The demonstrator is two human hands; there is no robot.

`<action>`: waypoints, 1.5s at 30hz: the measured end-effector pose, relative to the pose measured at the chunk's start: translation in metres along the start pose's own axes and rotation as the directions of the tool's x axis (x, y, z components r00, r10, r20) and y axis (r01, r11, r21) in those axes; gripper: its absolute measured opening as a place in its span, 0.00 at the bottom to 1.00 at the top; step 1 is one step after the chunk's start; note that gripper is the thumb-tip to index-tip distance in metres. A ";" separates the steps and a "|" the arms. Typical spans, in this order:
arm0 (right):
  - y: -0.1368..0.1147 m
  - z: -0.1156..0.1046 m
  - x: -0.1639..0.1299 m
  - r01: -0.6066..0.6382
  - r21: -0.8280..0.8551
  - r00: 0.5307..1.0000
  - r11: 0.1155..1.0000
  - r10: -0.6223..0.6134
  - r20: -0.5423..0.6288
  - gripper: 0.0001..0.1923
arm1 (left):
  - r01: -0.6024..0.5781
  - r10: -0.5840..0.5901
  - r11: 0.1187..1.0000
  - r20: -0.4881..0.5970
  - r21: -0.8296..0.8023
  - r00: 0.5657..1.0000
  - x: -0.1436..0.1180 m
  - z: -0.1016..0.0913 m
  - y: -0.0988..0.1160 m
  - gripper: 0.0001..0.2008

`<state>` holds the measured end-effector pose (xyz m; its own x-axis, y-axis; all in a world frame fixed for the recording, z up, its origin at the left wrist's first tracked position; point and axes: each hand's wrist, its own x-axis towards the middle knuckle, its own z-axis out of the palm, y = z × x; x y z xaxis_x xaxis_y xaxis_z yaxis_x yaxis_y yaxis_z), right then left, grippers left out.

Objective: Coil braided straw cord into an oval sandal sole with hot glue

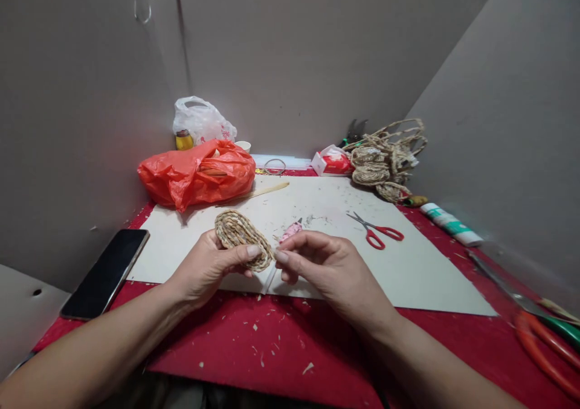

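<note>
Coil (240, 234) of twisted cord, oval, held up over the near part of the sheet (446, 288), face tipped toward the wearer, long axis slanting down to the right. Left hand (205, 269) pinches it: thumb flat across the lower face, fingers behind, upper end of the oval standing free above the thumb. Likely held so to keep the turns pressed flat and the right edge exposed. Right hand (324, 261) meets that edge, thumb and forefinger drawn together, seemingly on a bit of the coil; contact too small to be sure. Coil thus sits in the left grip, right fingertips just at its lower right rim. Behind the right knuckles, a pink-handled tool (290, 231) on the sheet; farther right, scissors (376, 229), open, handles turned toward the right arm, presumably for easy reach. Pale sheet over red cloth (226, 336) perhaps to show up scraps. Outermost: phone (106, 274) left, red bag (194, 173) behind it, heaped cord (380, 161) back right, shears (528, 306) near right.
</note>
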<state>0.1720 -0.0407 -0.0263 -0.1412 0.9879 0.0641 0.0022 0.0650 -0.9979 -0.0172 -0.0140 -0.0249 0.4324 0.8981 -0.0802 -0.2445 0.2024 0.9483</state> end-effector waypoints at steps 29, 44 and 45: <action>-0.002 0.009 -0.011 0.098 -0.220 0.995 0.971 -0.104 -0.012 0.09 | 0.017 -0.018 0.999 -0.016 -0.051 1.000 -0.002 0.006 -0.003 0.07; 0.011 0.014 -0.018 0.598 -0.695 0.685 0.399 -0.705 0.185 0.10 | 0.113 -0.124 0.980 -0.058 -0.162 0.991 -0.004 0.008 0.000 0.07; 0.012 0.014 -0.018 0.600 -0.704 0.677 0.381 -0.711 0.192 0.11 | 0.106 -0.118 0.981 -0.066 -0.164 0.991 -0.003 0.008 0.000 0.07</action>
<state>0.1603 -0.0601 -0.0398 -0.2871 0.5951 0.7507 0.6126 0.7165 -0.3337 -0.0117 -0.0200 -0.0222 0.3999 0.8918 -0.2115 -0.3367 0.3576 0.8711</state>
